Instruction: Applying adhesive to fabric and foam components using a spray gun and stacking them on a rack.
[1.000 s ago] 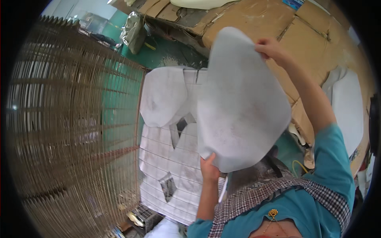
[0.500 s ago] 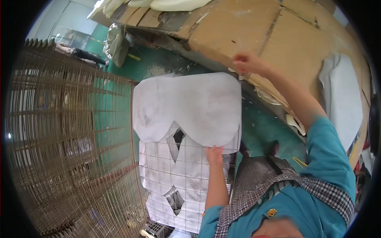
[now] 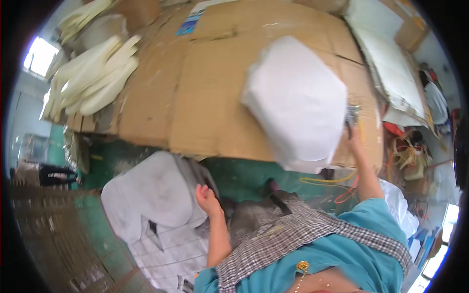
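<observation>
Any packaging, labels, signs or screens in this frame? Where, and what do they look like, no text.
Flattened cardboard sheets: brown, large, spread over the work surface in the upper middle.
Printed label or paper: blue and white, small rectangle, on the cardboard's top edge.
Cardboard box: brown, top right corner, partly cut off.
No screens or signs visible.

A foam sheet (image 3: pixel 298 105) lies on the cardboard table (image 3: pixel 195 97), right of stacked foam strips (image 3: pixel 93 80).
</observation>
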### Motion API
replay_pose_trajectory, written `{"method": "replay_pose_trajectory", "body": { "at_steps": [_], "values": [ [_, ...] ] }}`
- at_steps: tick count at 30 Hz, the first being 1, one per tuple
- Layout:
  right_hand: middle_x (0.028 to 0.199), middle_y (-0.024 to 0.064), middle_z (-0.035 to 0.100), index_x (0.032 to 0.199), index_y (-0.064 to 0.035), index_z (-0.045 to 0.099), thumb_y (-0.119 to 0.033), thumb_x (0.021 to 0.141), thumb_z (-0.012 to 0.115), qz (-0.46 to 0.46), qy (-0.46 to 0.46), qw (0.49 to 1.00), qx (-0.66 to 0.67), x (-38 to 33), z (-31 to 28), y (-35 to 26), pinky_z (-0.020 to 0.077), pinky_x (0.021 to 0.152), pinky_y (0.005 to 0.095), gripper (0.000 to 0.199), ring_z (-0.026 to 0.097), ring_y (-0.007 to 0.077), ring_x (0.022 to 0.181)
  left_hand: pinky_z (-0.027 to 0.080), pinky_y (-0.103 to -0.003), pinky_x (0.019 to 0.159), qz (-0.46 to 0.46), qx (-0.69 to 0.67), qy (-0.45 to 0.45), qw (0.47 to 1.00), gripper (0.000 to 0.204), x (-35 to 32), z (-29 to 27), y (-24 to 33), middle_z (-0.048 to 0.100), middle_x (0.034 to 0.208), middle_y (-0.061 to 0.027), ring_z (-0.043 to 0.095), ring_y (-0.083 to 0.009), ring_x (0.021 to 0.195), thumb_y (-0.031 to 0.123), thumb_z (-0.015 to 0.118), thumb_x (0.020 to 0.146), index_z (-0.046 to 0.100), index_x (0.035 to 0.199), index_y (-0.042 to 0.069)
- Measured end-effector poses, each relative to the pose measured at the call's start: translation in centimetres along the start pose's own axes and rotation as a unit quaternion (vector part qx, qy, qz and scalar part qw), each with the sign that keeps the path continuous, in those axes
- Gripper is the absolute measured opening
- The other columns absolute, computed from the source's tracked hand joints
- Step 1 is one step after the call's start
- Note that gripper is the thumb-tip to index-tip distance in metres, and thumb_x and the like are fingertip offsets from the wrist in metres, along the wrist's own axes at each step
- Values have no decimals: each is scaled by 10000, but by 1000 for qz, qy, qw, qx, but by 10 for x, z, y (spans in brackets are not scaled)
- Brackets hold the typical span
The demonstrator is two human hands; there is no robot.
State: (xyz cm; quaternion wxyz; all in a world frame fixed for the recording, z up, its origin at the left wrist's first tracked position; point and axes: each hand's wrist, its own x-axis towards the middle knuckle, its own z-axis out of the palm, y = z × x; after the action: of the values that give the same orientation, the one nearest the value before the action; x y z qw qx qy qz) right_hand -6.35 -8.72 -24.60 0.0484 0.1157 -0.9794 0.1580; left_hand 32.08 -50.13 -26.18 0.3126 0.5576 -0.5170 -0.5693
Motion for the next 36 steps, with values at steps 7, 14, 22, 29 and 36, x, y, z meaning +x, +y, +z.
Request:
{"method": "replay_pose_trajectory", "body": {
  "at_steps": [7,14,22,29,36],
  "values": [
    [1228,171,434,1208,-76,426,-42,696,562,75,27,997,-11,-4,-22,-5,361,941,386,531,433,348,1098,270,-457,984,528,285,-304,740,485,-103,184,101,434,1248,-136,318,-355,1200,209,574,751,470,1209,85],
    [878,147,593,1195,-91,460,-114,719,579,156,-51,970,179,12,-62,48,459,661,350,492,591,245,756,206,-575,964,539,438,-349,629,512,-146,242,85,320,1336,-138,229,-380,1243,303,545,767,446,1238,126],
    [875,69,571,1108,9,468,-78,771,604,95,-76,859,497,-124,-227,-49,440,639,245,374,540,105,763,248,-531,965,552,380,-366,646,460,-118,226,76,380,1279,-157,297,-378,1201,246,555,753,471,1174,83],
    [985,69,550,1229,-19,367,-87,787,604,-51,-201,799,564,-160,-284,-89,416,797,267,507,522,127,902,398,-374,860,413,257,-252,837,284,-55,147,53,559,1009,-157,507,-317,969,88,570,733,544,1007,19],
    [934,63,542,1276,6,362,-55,790,588,0,-89,835,543,-181,-280,-102,428,755,263,540,524,122,847,468,-317,701,174,320,-124,923,171,6,40,-28,622,797,-129,590,-222,738,69,570,721,608,868,-9]
  ]
}}
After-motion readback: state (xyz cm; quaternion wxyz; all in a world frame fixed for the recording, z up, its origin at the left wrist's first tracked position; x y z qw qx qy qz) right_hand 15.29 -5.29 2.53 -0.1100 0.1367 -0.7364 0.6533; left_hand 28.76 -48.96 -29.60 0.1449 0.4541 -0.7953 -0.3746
